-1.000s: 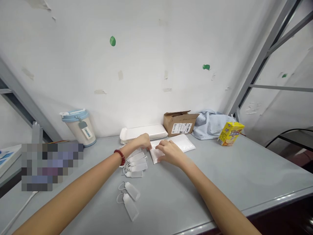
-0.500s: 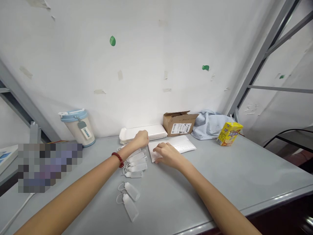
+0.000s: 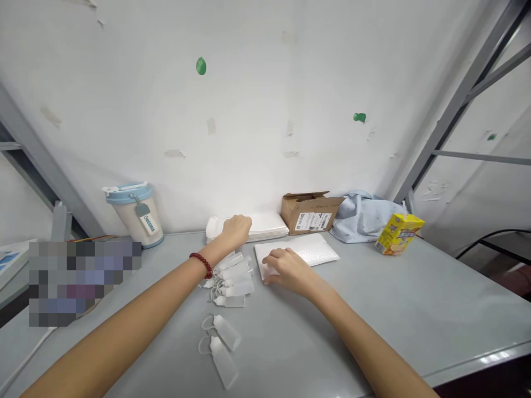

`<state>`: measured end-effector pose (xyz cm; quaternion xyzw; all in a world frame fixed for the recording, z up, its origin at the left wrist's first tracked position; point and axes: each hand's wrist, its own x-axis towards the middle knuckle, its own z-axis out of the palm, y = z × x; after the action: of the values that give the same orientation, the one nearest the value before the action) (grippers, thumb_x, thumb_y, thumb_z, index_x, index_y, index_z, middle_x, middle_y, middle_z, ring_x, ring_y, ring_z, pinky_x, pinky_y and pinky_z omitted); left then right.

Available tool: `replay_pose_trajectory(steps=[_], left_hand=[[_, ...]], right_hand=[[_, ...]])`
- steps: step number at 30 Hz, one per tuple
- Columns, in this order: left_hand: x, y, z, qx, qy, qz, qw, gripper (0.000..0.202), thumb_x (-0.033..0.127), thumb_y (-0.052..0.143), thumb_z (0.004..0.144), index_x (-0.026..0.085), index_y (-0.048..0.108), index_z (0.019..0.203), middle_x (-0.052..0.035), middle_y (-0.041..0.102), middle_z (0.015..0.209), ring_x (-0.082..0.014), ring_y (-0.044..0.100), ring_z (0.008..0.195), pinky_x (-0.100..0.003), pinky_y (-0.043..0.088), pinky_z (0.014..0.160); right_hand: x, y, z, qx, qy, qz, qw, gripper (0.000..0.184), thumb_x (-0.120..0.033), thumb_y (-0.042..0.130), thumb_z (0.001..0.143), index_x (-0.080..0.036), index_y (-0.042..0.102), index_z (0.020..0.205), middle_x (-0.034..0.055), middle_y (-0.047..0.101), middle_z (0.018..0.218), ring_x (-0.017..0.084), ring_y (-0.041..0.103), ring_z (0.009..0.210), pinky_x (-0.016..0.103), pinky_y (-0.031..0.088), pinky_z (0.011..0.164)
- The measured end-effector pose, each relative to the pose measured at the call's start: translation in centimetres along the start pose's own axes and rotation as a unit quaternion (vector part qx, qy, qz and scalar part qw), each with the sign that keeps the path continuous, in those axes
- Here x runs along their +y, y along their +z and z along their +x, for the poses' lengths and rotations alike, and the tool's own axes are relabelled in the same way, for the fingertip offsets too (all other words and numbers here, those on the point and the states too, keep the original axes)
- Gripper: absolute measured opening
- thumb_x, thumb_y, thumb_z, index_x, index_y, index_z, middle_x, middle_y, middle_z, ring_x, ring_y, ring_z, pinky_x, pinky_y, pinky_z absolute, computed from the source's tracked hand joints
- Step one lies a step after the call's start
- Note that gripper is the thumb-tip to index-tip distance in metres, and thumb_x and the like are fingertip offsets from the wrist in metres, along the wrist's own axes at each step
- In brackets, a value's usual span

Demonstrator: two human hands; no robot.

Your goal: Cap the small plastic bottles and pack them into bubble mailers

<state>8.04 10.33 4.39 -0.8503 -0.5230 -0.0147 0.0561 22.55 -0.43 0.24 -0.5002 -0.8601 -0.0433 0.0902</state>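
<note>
My left hand [image 3: 236,230] is closed over a stack of white padded envelopes [image 3: 267,225] against the wall; its fingers hide anything inside it. My right hand [image 3: 288,270] has curled fingers and thumb on the left end of a single white bubble mailer [image 3: 317,249], which lies flat. Below my left wrist, several translucent squeeze bottles [image 3: 238,287] with looped cap straps lie in a bunch. Closer to me, two more squeeze bottles, an upper one [image 3: 228,333] and a lower one [image 3: 224,362], rest on their sides.
Behind the mailer stands an open cardboard box [image 3: 311,214], beside a light blue cloth [image 3: 360,215] and a yellow drink carton [image 3: 399,234]. A blue-lidded tumbler [image 3: 136,215] is at the back left, near a blurred patch and a white cable [image 3: 29,359]. The grey table's front edge [image 3: 477,365] shows at right.
The view has shifted slightly. My left hand has moved a little back and left over the envelope stack. My right hand stays at the mailer's left end.
</note>
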Motion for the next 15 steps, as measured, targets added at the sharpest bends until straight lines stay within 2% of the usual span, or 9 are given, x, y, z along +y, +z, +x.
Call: replay_pose_trajectory(steps=[7,9,12,15], left_hand=[[-0.7,-0.1,0.2,-0.008,0.0,0.034,0.999,0.021,0.005,0.048,0.078,0.009,0.063,0.092,-0.0188,0.064,0.089,-0.0266,0.06,0.092,-0.033,0.046,0.072],[-0.8,0.0,0.4,-0.019,0.007,0.046,0.999,0.016,0.014,0.05,0.083,0.01,0.061,0.094,-0.0143,0.063,0.092,-0.0231,0.06,0.091,-0.034,0.048,0.073],[-0.9,-0.4,0.6,-0.03,0.02,0.062,0.997,0.023,0.028,0.051,0.085,0.012,0.057,0.099,-0.0069,0.061,0.096,-0.0167,0.059,0.084,-0.034,0.049,0.073],[-0.9,-1.1,0.4,-0.011,0.038,0.073,0.997,0.013,0.016,0.053,0.081,0.012,0.062,0.091,-0.0102,0.064,0.089,-0.0187,0.061,0.082,-0.03,0.048,0.07]], right_hand=[[0.0,-0.1,0.0,0.009,0.004,0.013,1.0,0.031,-0.033,0.068,0.072,-0.015,0.061,0.096,0.0055,0.061,0.085,0.017,0.057,0.079,0.027,0.038,0.069],[0.0,-0.2,-0.1,0.019,0.004,0.023,1.0,0.032,-0.033,0.068,0.071,-0.015,0.061,0.097,0.0054,0.062,0.085,0.018,0.057,0.079,0.027,0.039,0.069],[0.1,-0.3,-0.2,0.038,0.007,0.036,0.999,0.031,-0.033,0.068,0.072,-0.016,0.061,0.097,0.0053,0.062,0.085,0.018,0.057,0.08,0.027,0.04,0.069],[0.3,-0.1,-0.3,0.084,0.015,0.048,0.995,0.03,-0.031,0.066,0.074,-0.016,0.059,0.098,0.0057,0.062,0.088,0.018,0.057,0.081,0.028,0.041,0.071]])
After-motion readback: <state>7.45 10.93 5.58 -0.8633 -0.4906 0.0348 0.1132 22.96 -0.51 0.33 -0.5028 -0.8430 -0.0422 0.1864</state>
